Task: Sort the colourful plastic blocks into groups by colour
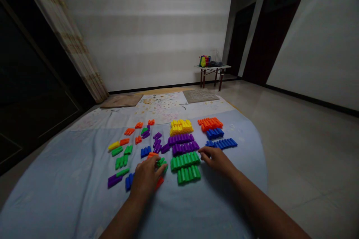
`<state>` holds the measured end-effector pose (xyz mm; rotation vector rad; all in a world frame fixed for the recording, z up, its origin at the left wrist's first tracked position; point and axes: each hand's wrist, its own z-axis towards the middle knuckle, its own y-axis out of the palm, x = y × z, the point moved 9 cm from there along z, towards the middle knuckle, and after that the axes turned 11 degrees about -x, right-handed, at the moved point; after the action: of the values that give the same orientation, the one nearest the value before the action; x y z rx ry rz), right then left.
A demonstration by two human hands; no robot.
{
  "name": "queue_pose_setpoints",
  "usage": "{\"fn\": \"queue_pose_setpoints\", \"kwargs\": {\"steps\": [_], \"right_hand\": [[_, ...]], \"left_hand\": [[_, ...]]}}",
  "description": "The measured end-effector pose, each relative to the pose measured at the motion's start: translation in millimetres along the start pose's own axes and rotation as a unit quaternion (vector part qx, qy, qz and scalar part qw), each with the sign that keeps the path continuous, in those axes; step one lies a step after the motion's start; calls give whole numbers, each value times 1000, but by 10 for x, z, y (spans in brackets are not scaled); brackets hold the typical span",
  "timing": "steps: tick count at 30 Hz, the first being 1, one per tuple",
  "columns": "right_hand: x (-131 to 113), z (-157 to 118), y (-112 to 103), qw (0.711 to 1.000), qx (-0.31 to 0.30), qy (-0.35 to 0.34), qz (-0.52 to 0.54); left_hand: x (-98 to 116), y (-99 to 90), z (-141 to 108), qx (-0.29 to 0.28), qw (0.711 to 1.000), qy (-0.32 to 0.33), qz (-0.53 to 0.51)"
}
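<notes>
Small ribbed green plastic tubes [162, 162] are between the thumb and fingers of my left hand [146, 177], which is closed around them just above the cloth. Orange and blue tubes lie partly hidden beneath that hand. My right hand [215, 160] has its fingers bent together, the tips by the right end of a row of green tubes [185, 160]; whether something is in them is hidden. A second green row [189, 174] lies nearer to me. Beyond are purple rows [182, 143] and a stacked yellow group [181, 127].
Orange tubes [210, 123] and blue rows [222, 143] lie at the right. Loose tubes of several colours, including a green group [121, 161], are scattered at the left. A light blue cloth [70, 179] covers the surface. A small folding table [213, 67] stands by the far wall.
</notes>
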<state>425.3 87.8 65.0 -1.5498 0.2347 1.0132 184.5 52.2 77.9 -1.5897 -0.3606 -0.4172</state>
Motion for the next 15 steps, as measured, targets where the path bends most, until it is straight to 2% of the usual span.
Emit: {"fn": "queue_pose_setpoints", "kwargs": {"steps": [3,5,10,15], "right_hand": [[71,-30,57,1000,-2,9,12],[107,-43,69,1000,2,14,21],[143,-74,77,999,18,17,24],[147,-73,108,999,6,19,31]], "left_hand": [[77,-50,-40,2,992,10,128],[66,-47,-38,-10,987,15,162],[-92,3,52,-58,993,22,104],[-174,121,124,-143,987,32,70]]}}
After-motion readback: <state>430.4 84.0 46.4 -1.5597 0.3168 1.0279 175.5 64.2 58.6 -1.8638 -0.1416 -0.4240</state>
